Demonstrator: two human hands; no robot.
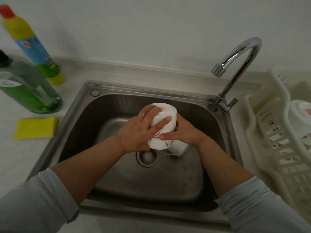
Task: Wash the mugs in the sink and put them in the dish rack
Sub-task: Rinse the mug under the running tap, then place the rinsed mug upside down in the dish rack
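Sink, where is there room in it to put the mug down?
The bare basin floor nearest you, between the drain and the front wall, is free, and so is the back left corner. It is crowded right of the drain, where a second mug lies under the right hand and the held mug.

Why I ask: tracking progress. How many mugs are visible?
3. Left hand and right hand grip the first mug; the second mug lies in the sink beneath it; the third mug sits upturned in the dish rack, which is cropped, so more may hide.
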